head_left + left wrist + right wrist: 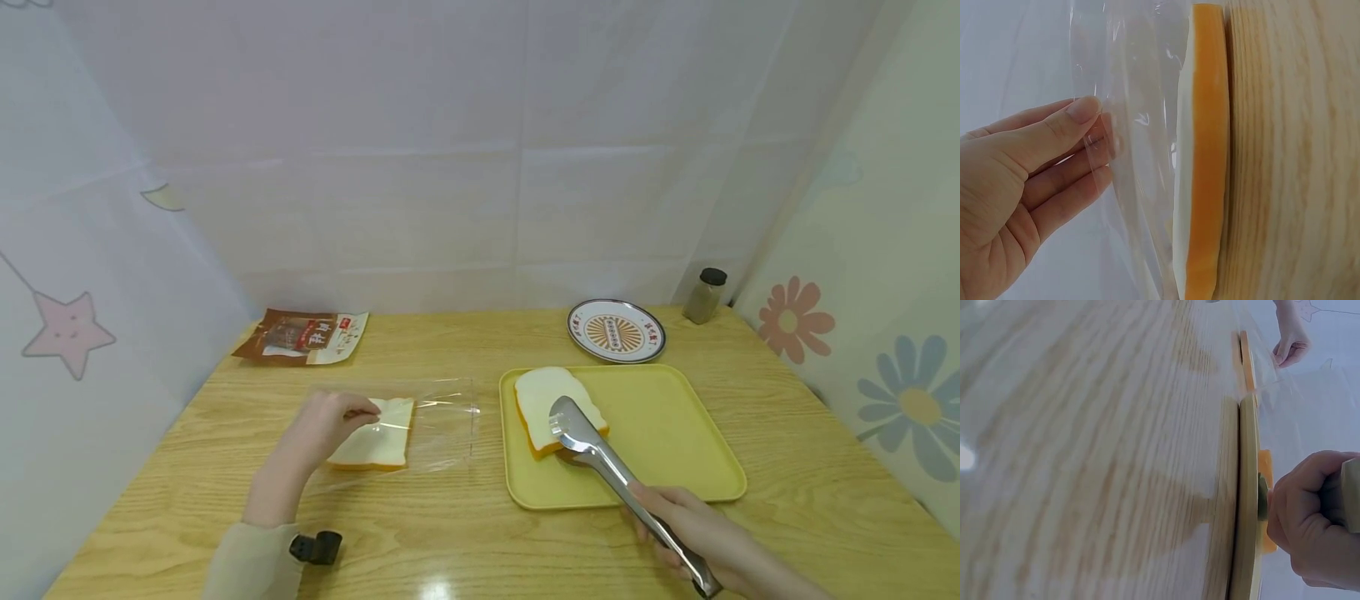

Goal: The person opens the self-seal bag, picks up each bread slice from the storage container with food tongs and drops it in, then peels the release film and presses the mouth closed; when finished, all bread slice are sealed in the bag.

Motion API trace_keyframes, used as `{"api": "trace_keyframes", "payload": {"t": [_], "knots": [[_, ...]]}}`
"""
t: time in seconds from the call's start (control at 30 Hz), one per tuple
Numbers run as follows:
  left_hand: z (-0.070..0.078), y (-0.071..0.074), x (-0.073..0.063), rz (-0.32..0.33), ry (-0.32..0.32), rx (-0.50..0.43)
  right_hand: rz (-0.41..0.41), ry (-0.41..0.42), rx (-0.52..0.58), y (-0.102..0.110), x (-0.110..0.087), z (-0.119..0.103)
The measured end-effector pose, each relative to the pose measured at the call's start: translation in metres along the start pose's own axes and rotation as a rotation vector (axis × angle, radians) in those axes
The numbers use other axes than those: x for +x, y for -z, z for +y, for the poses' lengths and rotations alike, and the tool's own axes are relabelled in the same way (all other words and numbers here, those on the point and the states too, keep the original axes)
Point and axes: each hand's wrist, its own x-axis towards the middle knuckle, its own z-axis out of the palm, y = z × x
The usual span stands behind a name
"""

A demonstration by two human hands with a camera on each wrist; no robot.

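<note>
In the head view my left hand (322, 429) pinches a clear plastic bag (442, 425) between thumb and fingers, lifting its upper film. A white bread slice (386, 442) with an orange crust lies on the table at the bag; whether it is inside, I cannot tell. My right hand (693, 529) grips metal tongs (618, 475). The tongs' upper end rests over another bread slice (551, 396) on the yellow tray (675, 433). Something brown shows below that slice's near edge; the tongs' lower end is hidden. The left wrist view shows the thumb against the film (1141, 125).
A brown and cream food packet (303, 337) lies at the back left. Behind the tray are a round patterned plate (652, 337) and a small jar (703, 298) with a black lid. Fabric walls (420, 208) stand along the table's back and sides.
</note>
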Motion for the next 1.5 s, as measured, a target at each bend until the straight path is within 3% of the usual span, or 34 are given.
{"api": "trace_keyframes", "payload": {"t": [0.37,0.8,1.5], "knots": [[-0.001,0.0,0.0,0.007,-0.001,-0.005,-0.013,0.006,0.025,-0.005,0.017,-0.004],[0.0,0.0,-0.001,0.012,-0.007,-0.012,0.043,0.006,0.024,-0.009,0.032,-0.006],[0.001,0.001,0.0,-0.003,0.005,-0.012,0.054,-0.007,0.024,-0.005,0.035,-0.006]]}}
